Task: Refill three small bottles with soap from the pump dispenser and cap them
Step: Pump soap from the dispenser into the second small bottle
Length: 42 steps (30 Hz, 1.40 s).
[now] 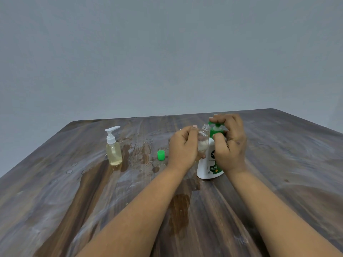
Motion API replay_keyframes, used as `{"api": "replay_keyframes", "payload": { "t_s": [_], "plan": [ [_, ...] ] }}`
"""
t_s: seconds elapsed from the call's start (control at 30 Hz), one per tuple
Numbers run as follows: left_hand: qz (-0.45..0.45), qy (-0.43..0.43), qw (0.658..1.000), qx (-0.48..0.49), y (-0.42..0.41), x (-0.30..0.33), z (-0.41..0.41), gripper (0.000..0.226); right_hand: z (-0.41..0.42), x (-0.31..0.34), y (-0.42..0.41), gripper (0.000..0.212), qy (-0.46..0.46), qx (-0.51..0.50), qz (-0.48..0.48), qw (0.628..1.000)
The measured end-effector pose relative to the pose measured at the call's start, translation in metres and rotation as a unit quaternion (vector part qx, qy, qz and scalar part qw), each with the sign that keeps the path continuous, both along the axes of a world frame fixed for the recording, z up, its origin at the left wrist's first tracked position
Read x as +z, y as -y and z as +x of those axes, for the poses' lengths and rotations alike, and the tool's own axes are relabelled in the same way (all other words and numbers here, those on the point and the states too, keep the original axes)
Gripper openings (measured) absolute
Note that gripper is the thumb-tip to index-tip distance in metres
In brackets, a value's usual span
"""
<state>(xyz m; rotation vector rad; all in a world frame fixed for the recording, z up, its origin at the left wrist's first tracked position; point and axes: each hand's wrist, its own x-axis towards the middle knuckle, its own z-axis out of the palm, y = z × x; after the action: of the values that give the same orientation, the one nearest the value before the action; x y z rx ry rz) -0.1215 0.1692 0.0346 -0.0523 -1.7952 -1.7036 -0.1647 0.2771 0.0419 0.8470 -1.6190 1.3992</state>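
Left hand (182,147) has its fingers curled round a small clear bottle (202,140), held off the tabletop (55,191) and tilted so the open threaded neck leans right, up to the green nozzle of the pump dispenser (210,164). So left grip = closed on the bottle body, mid-height. Right hand (229,141) sits over the dispenser's pump head, fingers curled on top and thumb tucked near the collar; grip = wrapped on the pump, ready to press or pressing, can't tell which.

Dispenser stands upright, centre-right, white w/ green label. A loose green cap (161,155) stands on the tabletop just left of the left hand. Further left, a clear pump bottle (113,147) w/ white pump, yellowish liquid inside, upright.

Handling, as I judge it: small bottle is thin clear plastic, very light, prob. squashes if squeezed hard, so hold the body gently, not the neck. Some whitish soap seems to be in it already. Tabletop has wet patches and droplets, so fingers and bottle are likely slippery; a soapy bottle could slide out of the grip. Narrow neck = nozzle must line up closely or soap runs down the outside. Dispenser is heavier and stable, best pressed straight down on the pump head. Cap is tiny, a pinch w/ fingertips.
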Motion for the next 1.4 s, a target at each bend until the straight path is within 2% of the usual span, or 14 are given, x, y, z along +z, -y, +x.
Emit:
{"api": "replay_keyframes", "payload": {
  "t_s": [0.13,0.33,0.63,0.87,1.2,1.4],
  "plan": [
    [0.002,0.004,1.000,0.004,-0.0004,0.0001,-0.0001,0.042,-0.0001,0.0012,0.0008,0.031,0.016,-0.001,-0.011,1.000],
    [-0.004,0.006,1.000,0.007,0.0005,-0.0001,-0.0007,0.042,0.0021,-0.0003,0.0002,0.040,0.002,0.014,-0.014,1.000],
    [0.005,0.007,1.000,-0.003,-0.0008,0.0021,0.0020,0.041,0.0008,0.0021,0.0019,0.029,0.029,0.004,-0.028,0.999],
    [0.000,-0.003,1.000,0.000,-0.0015,0.0030,0.0032,0.043,0.0012,-0.0013,0.0005,0.041,0.001,0.011,-0.017,1.000],
    [-0.005,0.003,1.000,-0.004,-0.0006,0.0019,0.0019,0.042,0.0004,0.0005,0.0021,0.032,0.017,-0.002,-0.019,1.000],
    [-0.016,0.008,1.000,0.002,0.0003,0.0012,0.0020,0.043,0.0008,-0.0002,0.0004,0.039,0.004,-0.004,-0.012,1.000]
  ]
}}
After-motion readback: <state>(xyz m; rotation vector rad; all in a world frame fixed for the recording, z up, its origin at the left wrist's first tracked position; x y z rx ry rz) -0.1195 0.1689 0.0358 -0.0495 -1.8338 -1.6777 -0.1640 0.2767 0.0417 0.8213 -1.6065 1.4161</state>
